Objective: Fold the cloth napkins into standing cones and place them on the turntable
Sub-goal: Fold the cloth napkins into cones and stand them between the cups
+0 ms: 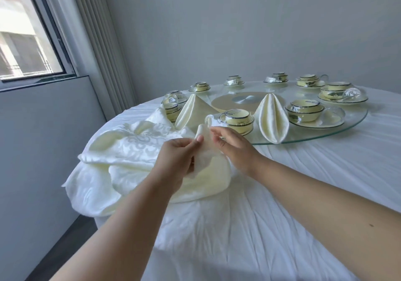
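Both hands work mid-frame: the left hand pinches a cream napkin corner, the right hand curls round its edge above the napkin pile; pull it free and flat first, near the glass turntable

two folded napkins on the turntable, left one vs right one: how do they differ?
The left napkin shows a smooth, closed cone face; the right napkin shows a centre slit between two rounded lobes. The left one stands near the turntable's left edge by stacked cups; the right one stands at its near rim, between two cup sets. Both are cream, upright and pointed.
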Demonstrator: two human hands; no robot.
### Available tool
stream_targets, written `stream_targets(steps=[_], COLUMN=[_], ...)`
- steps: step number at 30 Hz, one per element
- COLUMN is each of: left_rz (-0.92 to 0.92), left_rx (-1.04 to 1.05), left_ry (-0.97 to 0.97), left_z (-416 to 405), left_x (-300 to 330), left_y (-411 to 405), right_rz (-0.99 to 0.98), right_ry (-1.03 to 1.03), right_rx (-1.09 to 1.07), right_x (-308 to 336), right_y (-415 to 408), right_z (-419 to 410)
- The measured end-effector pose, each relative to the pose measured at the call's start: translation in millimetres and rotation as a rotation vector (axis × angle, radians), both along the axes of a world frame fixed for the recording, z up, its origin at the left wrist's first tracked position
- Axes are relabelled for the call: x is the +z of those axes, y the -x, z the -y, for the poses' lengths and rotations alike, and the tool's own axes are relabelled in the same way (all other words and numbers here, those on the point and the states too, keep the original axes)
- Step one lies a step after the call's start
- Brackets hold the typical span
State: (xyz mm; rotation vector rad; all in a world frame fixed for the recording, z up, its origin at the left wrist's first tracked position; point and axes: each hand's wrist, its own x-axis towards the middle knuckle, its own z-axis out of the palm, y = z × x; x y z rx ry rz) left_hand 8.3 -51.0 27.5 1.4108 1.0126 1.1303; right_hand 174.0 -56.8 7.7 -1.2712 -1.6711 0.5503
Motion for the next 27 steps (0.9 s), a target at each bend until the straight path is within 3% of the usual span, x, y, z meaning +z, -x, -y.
stream_targets(steps=[4,6,12,15,18,20,23,27], left_rz=[0.220,0.231,-0.006,-0.216,-0.626,-0.772,-0.938,-1.071], left_rx=[-0.238,-0.286,-0.023,0.120,0.216,0.153,0.031,-0.018], left_ry=[0.186,0.205,-0.060,-0.235,-0.419,-0.457,-0.423,-0.333], left_z=[22,29,32,26,23,20,12,0], left_x=[2,1,4,-1,-6,-10,-20,-30], left_y=[-10,-14,-10,-1,1,-5,-22,-38], right_rz=[-0.165,-0.196,-0.334,-0.156,0.292,0.554,0.612,0.755], right_ry=[0.061,0.032,0.011,0.154,0.374,0.330,0.176,0.490], right_rx=[0.084,0.036,-0.187,-0.420,-0.809,-1.000,-0.882,-0.539], right_x=[-1,-4,1,4,17,32,49,23], right_y=[-7,-16,-73,-127,-173,-181,-161,-122], right_z=[23,34,80,98,116,123,108,71])
